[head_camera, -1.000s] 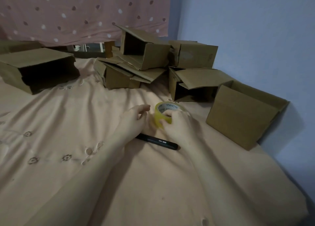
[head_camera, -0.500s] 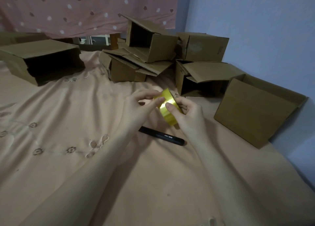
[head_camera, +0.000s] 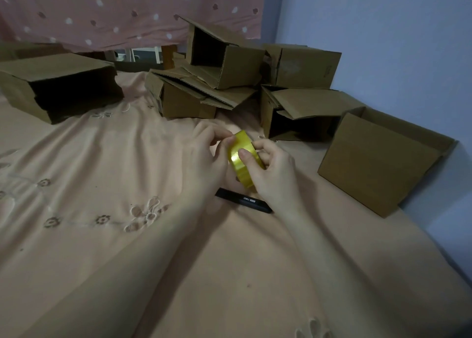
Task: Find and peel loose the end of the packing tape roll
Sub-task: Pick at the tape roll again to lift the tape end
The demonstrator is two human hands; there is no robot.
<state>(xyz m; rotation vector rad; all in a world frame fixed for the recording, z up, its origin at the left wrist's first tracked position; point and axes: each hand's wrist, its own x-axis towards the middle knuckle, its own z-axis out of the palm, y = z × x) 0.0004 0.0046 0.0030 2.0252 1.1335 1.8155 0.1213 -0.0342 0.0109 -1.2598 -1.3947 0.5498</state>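
A yellow packing tape roll (head_camera: 242, 159) is held upright, edge toward me, above the peach bedsheet. My right hand (head_camera: 273, 174) grips it from the right, thumb pressed on the shiny outer band. My left hand (head_camera: 207, 159) holds it from the left, with fingertips on the roll's upper edge. I see no loose tape end; the roll's core and far side are hidden by my fingers.
A black pen-like tool (head_camera: 244, 201) lies on the sheet (head_camera: 102, 184) just below my hands. Several open cardboard boxes are piled behind (head_camera: 224, 64), one stands to the right (head_camera: 380, 161) by the blue wall, and a flattened stack lies at left (head_camera: 58, 85).
The roll has been lifted off the sheet and turned from lying flat to standing on edge between both hands. My right thumb has slid onto the outer band.
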